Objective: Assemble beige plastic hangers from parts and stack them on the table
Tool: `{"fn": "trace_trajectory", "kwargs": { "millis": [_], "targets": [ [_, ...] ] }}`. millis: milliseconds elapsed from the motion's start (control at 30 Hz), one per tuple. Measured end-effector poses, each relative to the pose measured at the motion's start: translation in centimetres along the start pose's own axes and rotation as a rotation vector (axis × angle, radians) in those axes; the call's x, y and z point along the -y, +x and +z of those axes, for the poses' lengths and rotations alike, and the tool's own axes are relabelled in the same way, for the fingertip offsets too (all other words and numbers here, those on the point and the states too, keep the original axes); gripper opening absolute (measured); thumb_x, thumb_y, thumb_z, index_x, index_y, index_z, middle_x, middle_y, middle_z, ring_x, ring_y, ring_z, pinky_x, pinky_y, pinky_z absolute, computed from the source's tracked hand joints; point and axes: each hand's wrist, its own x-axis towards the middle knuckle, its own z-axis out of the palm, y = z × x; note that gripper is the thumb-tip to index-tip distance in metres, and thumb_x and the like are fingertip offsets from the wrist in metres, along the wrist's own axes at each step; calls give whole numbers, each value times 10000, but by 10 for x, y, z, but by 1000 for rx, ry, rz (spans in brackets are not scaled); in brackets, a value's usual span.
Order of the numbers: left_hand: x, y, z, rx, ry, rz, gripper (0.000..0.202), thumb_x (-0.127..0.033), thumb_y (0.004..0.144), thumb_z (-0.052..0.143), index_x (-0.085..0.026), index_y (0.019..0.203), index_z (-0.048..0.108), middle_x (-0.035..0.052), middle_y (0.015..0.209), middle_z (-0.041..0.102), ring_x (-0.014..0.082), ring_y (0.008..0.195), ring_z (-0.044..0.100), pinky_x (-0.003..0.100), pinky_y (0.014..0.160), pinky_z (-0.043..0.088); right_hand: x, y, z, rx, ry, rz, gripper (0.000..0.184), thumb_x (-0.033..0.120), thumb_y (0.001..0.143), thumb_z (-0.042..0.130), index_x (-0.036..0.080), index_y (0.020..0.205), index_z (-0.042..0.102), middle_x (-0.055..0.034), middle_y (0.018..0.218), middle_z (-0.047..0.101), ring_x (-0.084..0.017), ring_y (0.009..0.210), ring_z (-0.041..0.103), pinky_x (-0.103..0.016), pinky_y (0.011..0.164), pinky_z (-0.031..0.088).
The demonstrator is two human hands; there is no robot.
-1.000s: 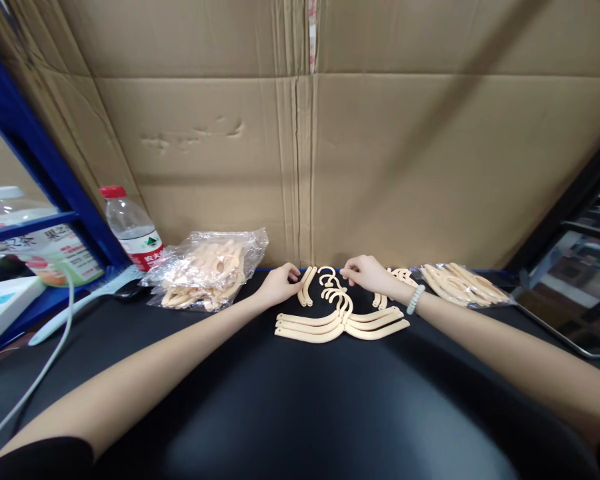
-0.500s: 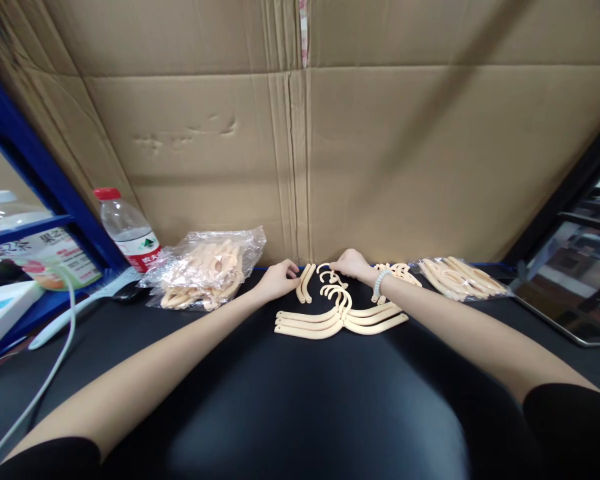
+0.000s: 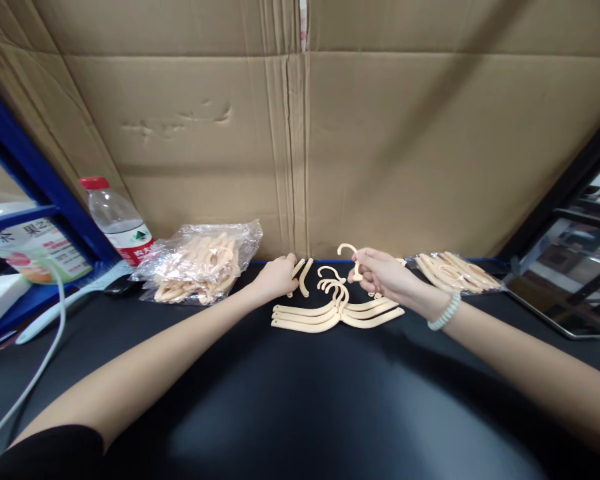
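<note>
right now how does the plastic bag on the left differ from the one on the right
The left bag is bulkier and crumpled, its pale parts heaped in a jumble; the right bag lies flatter, its parts in a neat row. The left bag sits near the water bottle, apart from the left hand; the right bag lies just behind the right hand. Both are clear plastic holding cream-coloured pieces.

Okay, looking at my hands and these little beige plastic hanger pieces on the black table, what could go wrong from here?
1. The right hand pinches a beige plastic hook piece raised directly above the stack of assembled beige hangers; a slip might knock the stack askew.
2. The left hand grips one of the loose curved beige arm pieces at the table's far edge, against the cardboard wall; the other might get pushed against the wall.
</note>
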Motion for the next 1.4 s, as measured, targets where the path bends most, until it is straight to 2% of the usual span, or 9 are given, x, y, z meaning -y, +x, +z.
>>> {"fn": "trace_trajectory", "kwargs": {
  "millis": [200, 300, 400, 467, 600, 700, 800, 933, 1400],
  "targets": [
    [0, 1, -14, -16, -39, -21, 249, -255, 891, 635, -130, 1104, 600, 73, 1005, 655, 215, 899, 645, 410, 824, 527, -16, -42, 2, 193, 205, 54, 325, 315, 713, 812, 173, 868, 564, 7, 742, 645, -86, 597, 615, -185, 542, 486],
    [2, -7, -33, -47, -103, -13, 344, -107, 771, 667, -104, 1109, 604, 68, 808, 686, 252, 830, 669, 399, 819, 516, -21, -51, 6, 252, 231, 70, 288, 281, 680, 842, 146, 825, 633, -16, 768, 672, -110, 702, 656, -212, 650, 530],
    [-4, -28, -41, -57, -234, 54, 330, -159, 782, 626, -144, 1111, 600, 40, 839, 705, 220, 814, 682, 325, 777, 536, -27, -55, 13, 235, 227, 65, 263, 264, 669, 850, 148, 818, 667, -37, 809, 704, -128, 768, 678, -229, 706, 544],
    [-13, -50, -33, -85, -362, 104, 204, -246, 838, 578, -167, 1025, 595, 33, 930, 698, 185, 862, 681, 279, 784, 547, -33, -58, 18, 228, 221, 65, 265, 263, 673, 849, 155, 848, 682, -48, 832, 717, -145, 804, 693, -240, 726, 553],
    [-33, -98, 3, -278, -982, 170, 120, -291, 886, 572, -186, 919, 523, 19, 854, 668, 147, 710, 667, 274, 691, 581, -45, -66, 23, 193, 210, 38, 246, 259, 682, 841, 173, 867, 704, -38, 900, 709, -166, 788, 713, -260, 702, 566],
    [-41, -122, 23, -194, -1116, 263, 72, -248, 941, 514, -211, 983, 469, 36, 920, 705, 156, 751, 698, 288, 709, 598, -51, -70, 24, 163, 183, -3, 174, 257, 705, 824, 170, 800, 708, -25, 819, 695, -148, 724, 694, -264, 693, 561],
    [-44, -131, 28, -174, -1109, 321, 60, -210, 946, 515, -223, 987, 473, 27, 922, 718, 155, 775, 714, 265, 704, 605, -54, -71, 26, 157, 213, -55, 138, 248, 726, 812, 180, 786, 709, -13, 821, 673, -125, 731, 655, -259, 723, 555],
    [-43, -130, 26, -207, -1004, 345, 82, -183, 890, 613, -231, 932, 562, -2, 886, 720, 134, 722, 711, 215, 649, 595, -56, -72, 29, 248, 307, 24, 130, 276, 757, 792, 185, 800, 709, -23, 887, 655, -152, 834, 651, -274, 736, 569],
    [-43, -134, 26, -256, -852, 348, 67, -247, 874, 655, -230, 934, 677, 22, 883, 745, 186, 810, 722, 265, 706, 605, -53, -73, 27, 382, 318, 102, 169, 280, 764, 788, 166, 842, 691, -24, 814, 694, -136, 785, 684, -258, 751, 543]
  ]
}}
